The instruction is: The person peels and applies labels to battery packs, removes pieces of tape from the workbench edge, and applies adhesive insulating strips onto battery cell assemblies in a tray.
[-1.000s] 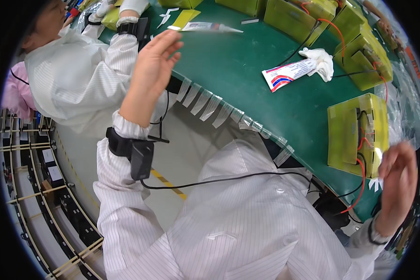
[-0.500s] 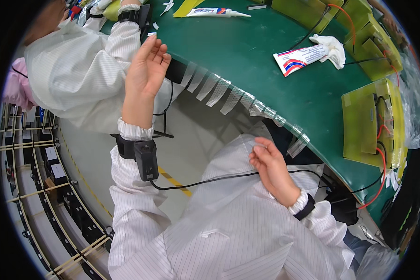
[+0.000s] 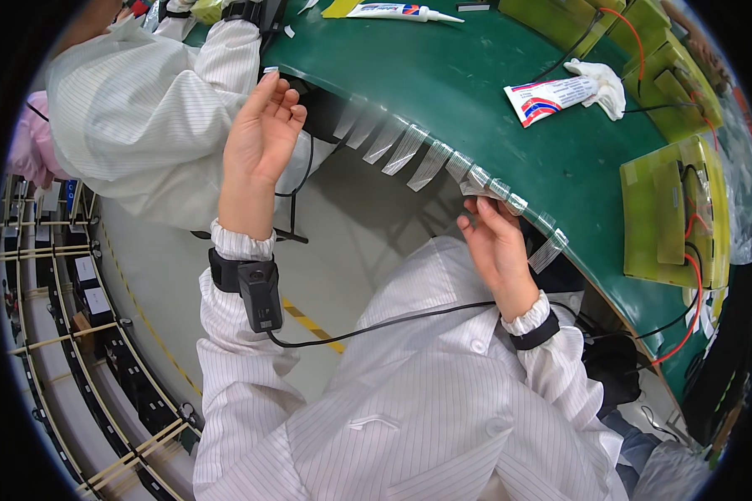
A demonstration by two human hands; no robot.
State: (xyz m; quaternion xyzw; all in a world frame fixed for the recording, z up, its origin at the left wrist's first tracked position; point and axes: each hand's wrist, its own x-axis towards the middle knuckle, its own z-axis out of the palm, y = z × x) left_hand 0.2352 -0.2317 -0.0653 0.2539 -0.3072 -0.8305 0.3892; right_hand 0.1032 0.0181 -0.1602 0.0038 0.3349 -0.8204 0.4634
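Note:
My left hand point(image 3: 263, 138) is raised at the far left of the bench edge, palm up with fingers curled. At its fingertips it pinches a small white piece point(image 3: 271, 70), too small to make out further. Several strips of clear tape point(image 3: 429, 165) hang in a row from the bench's front edge. My right hand point(image 3: 500, 250) is at the right part of that row, its thumb and fingers closing on the lower end of one strip point(image 3: 479, 189). The exact grip is partly hidden by the fingers.
On the green bench point(image 3: 409, 75) lie a white tube with a nozzle point(image 3: 397, 12), a larger tube point(image 3: 551, 98) and a crumpled white cloth point(image 3: 602, 88). Yellow-green boxes point(image 3: 652, 217) with red and black wires line the right. A co-worker's sleeve point(image 3: 230, 58) is close at left, beside racks point(image 3: 92, 334).
My right hand has moved up and forward from in front of my body to the tape strips at the bench edge. My left hand stays nearly in place with the white piece.

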